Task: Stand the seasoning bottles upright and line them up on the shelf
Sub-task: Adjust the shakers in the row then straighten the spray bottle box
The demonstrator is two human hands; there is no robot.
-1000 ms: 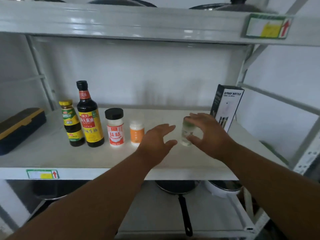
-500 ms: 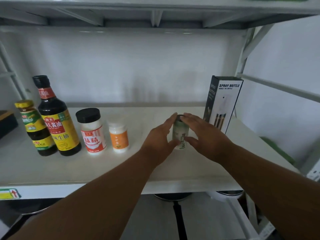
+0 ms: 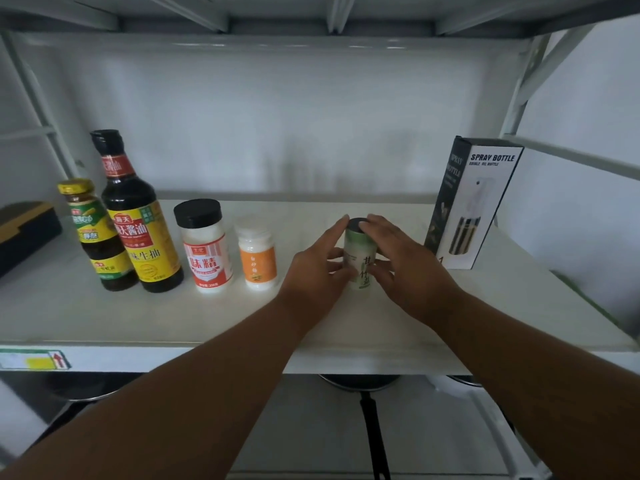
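A small green-and-white salt bottle point(image 3: 360, 261) with a dark cap stands upright on the white shelf point(image 3: 207, 320). My left hand point(image 3: 315, 271) touches its left side and my right hand point(image 3: 401, 261) wraps its right side and cap. To the left stands a row of upright bottles: an orange-labelled white jar point(image 3: 259, 253), a black-capped jar with a red label point(image 3: 205, 247), a tall soy sauce bottle point(image 3: 136, 216) and a short yellow-capped sauce bottle point(image 3: 95, 237).
A tall spray-bottle box point(image 3: 471, 206) stands at the right of the shelf. A black and yellow case point(image 3: 24, 233) lies at the far left. Below the shelf, a pan point(image 3: 363, 389) with a long black handle is visible.
My left hand moved right and closed in on the salt bottle, joining the right hand. The bottle shifted slightly left toward the row. The camera moved nearer and lower.
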